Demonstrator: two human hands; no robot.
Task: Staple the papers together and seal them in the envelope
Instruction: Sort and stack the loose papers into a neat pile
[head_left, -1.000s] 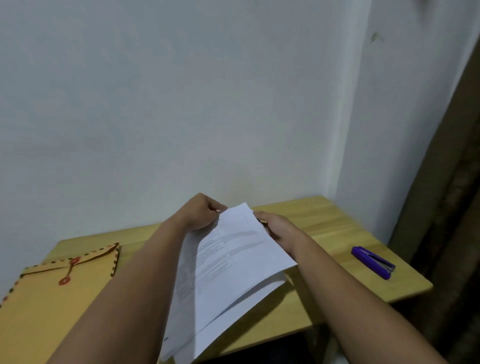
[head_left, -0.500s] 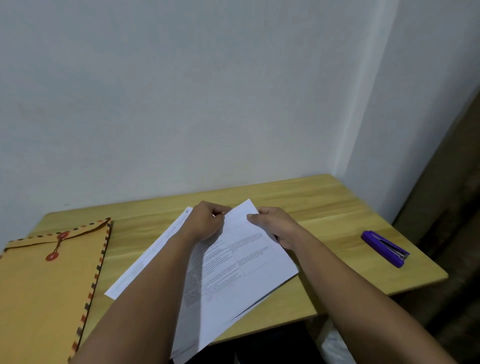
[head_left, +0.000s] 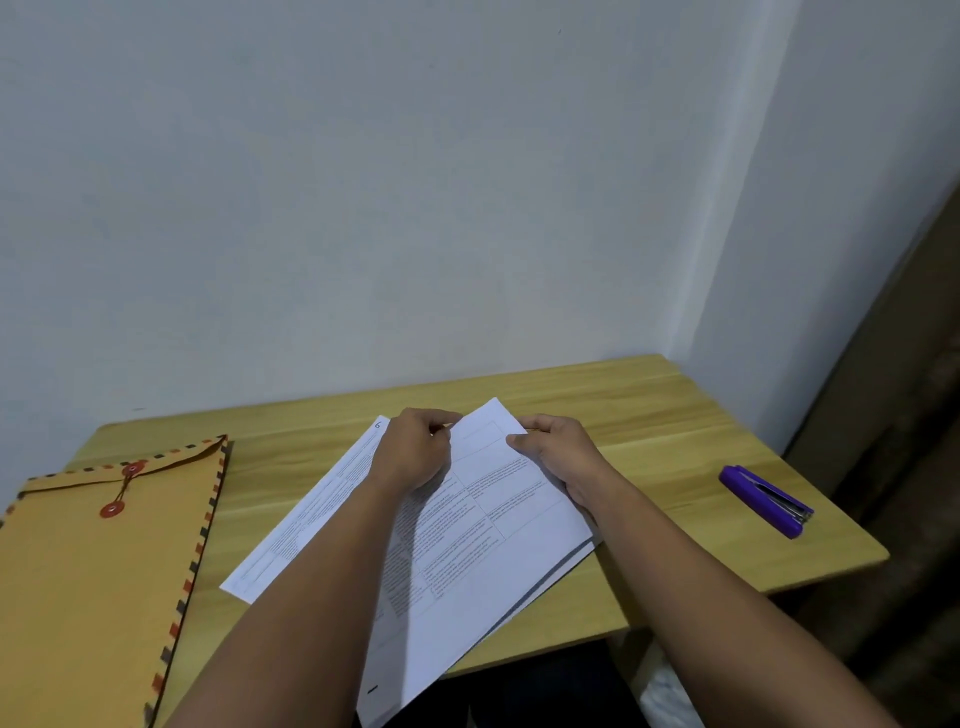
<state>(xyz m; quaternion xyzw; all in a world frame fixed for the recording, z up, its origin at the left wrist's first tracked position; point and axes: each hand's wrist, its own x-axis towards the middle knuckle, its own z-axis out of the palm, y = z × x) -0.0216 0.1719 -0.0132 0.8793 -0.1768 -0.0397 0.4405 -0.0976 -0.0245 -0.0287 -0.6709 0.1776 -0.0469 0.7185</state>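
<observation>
The papers (head_left: 498, 525) lie mid-table, near end overhanging the near edge of the table (head_left: 675, 415); their long axis runs from 7 o'clock up to 1 o'clock, the far corner pointing at the wall (head_left: 415, 208); one sheet (head_left: 301, 525) is fanned out from under them toward 8 o'clock. The left hand (head_left: 415, 457) pinches the stack's far left edge, fingers closed on the paper; the right hand (head_left: 561, 457) clasps the far right edge, thumb on top. At 9 o'clock the envelope (head_left: 98, 587) lies flat, apart from the sheets, flap end far, long axis near to far. At 3 o'clock the stapler (head_left: 766, 500) sits well apart, near the right edge, bare wood between; beyond the hands open wood runs to the wall.
</observation>
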